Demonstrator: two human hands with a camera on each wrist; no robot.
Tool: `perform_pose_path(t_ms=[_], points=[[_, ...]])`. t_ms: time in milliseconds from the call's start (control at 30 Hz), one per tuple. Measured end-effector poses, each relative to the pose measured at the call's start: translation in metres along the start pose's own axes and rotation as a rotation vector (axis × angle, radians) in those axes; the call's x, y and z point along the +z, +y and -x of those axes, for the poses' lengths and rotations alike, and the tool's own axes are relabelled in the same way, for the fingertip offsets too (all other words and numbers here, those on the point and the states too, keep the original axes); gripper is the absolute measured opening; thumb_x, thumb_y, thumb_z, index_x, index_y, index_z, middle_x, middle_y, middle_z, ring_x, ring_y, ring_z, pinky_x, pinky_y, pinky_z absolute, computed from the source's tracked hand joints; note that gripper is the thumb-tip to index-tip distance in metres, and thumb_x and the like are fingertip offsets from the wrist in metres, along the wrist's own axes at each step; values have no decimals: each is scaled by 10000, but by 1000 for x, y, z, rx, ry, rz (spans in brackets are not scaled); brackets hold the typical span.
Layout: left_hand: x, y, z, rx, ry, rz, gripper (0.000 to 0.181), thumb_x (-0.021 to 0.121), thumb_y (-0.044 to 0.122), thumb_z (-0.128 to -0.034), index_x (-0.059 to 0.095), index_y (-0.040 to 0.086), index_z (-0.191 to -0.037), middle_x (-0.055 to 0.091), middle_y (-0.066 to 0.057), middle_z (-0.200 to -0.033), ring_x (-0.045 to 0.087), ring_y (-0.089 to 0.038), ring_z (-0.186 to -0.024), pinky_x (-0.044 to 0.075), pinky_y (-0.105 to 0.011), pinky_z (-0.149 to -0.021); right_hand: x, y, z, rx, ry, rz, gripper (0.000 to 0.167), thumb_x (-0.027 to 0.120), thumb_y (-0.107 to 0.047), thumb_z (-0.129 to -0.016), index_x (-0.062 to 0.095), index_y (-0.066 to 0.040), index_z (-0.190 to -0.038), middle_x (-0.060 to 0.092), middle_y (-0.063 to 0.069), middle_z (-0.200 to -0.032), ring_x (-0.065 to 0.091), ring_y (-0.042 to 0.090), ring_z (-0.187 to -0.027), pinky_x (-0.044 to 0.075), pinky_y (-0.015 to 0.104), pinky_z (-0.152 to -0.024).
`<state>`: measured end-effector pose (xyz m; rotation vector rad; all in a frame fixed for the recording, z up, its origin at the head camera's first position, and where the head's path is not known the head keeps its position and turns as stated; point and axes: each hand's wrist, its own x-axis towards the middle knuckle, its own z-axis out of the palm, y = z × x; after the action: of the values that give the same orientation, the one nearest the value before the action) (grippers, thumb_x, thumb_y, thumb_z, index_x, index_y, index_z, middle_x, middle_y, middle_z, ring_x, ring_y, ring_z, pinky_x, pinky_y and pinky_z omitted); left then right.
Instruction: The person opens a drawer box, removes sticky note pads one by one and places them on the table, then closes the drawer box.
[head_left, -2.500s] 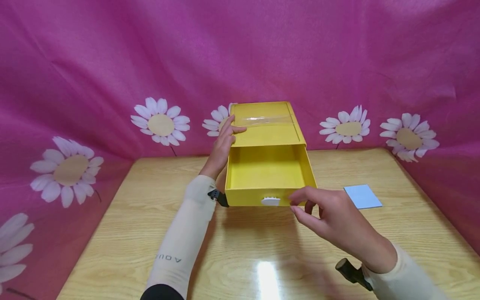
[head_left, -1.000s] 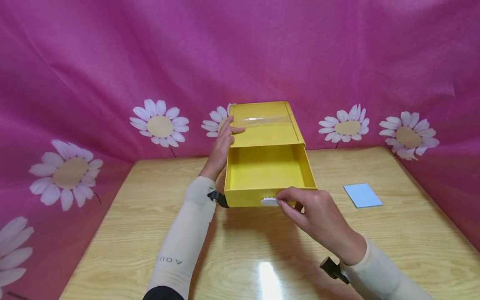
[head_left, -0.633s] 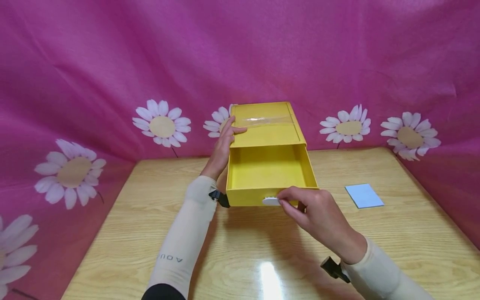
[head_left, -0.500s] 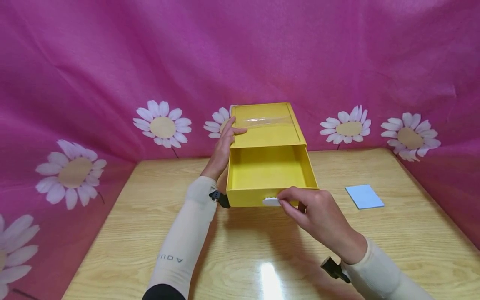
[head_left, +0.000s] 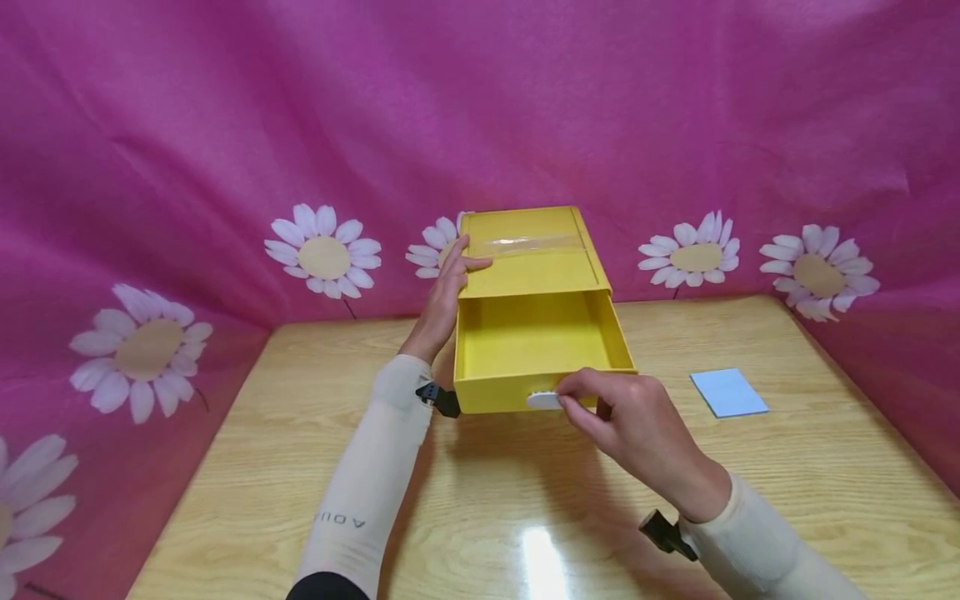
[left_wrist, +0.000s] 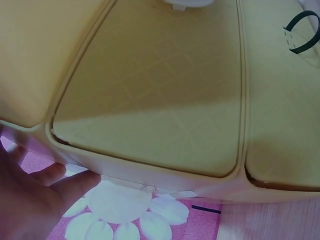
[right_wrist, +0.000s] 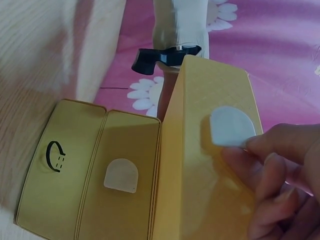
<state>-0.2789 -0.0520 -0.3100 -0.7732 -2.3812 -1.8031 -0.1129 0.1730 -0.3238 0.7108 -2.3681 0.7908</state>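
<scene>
Yellow, glossy panels make up the chest of drawers that stands at the middle of the wooden table, near its far edge. Its top drawer juts out toward the person, and the right hand pinches the white handle on that drawer's front, thumb and forefinger clamped together at its right end. At the chest's left side rests the left hand, its fingers apart and fairly straight, one digit lying over the top edge.

Below the drawer, the right wrist view shows two more fronts: one bears a second white handle, the other a dark loop (whether solid or drawn, I cannot tell).

Clear tape crosses the chest's top. Well apart, to the right, a blue square lies flat on the table. Pale sleeves cover both forearms, with a black strap at the left wrist. Pink cloth printed with white daisies hangs behind everything.
</scene>
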Motion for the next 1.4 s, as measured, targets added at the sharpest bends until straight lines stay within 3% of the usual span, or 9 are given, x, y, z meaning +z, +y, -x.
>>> perform_pose_path(t_ms=[333, 600, 733, 933, 1167, 1400], points=[[-5, -4, 8, -4, -12, -2, 478, 228, 205, -1020, 547, 53, -1341, 92, -7, -1621, 52, -191, -1471, 83, -494, -1150, 9, 0, -4, 70, -20, -24, 110, 746, -103, -816, 689, -182, -868, 572, -145, -670, 376, 0, -474, 328, 198, -410], [-5, -35, -8, 40, 3, 1, 482, 233, 291, -1015, 577, 158, -1326, 94, 104, -1612, 37, -83, -1455, 59, -509, -1146, 10, 5, -12, 72, -17, -13, 103, 749, -113, -822, 686, -162, -889, 570, -131, -671, 388, 41, -475, 325, 209, -421], [-3, -39, -12, 44, 1, -5, 492, 230, 364, -1011, 582, 211, -1319, 96, 159, -1602, 40, -39, -1443, 64, -521, -1142, 10, 8, -15, 76, -16, 2, 110, 757, -124, -819, 688, -156, -898, 574, -123, -668, 401, 61, -477, 331, 212, -425], [-1, -31, -13, 34, -22, 7, 487, 222, 315, -1025, 569, 167, -1332, 76, 121, -1612, 29, -96, -1458, 52, -533, -1140, 9, 11, -18, 67, -10, 13, 127, 768, -121, -809, 694, -142, -910, 598, -100, -686, 405, 59, -488, 348, 211, -431], [-1, -1, -2, 65, -40, 1, 487, 222, 225, -1022, 527, 27, -1347, 74, -27, -1622, 40, -193, -1471, 78, -541, -1137, 9, 14, -22, 55, 1, 20, 116, 765, -116, -810, 696, -144, -899, 590, -103, -676, 402, 45, -492, 354, 216, -435], [-2, -1, 0, 23, -39, -5, 477, 226, 222, -1024, 535, 62, -1350, 80, 51, -1619, 52, -176, -1468, 78, -524, -1141, 12, 18, -26, 74, -14, 15, 95, 752, -129, -827, 697, -148, -902, 574, -108, -664, 413, 69, -493, 350, 223, -438]])
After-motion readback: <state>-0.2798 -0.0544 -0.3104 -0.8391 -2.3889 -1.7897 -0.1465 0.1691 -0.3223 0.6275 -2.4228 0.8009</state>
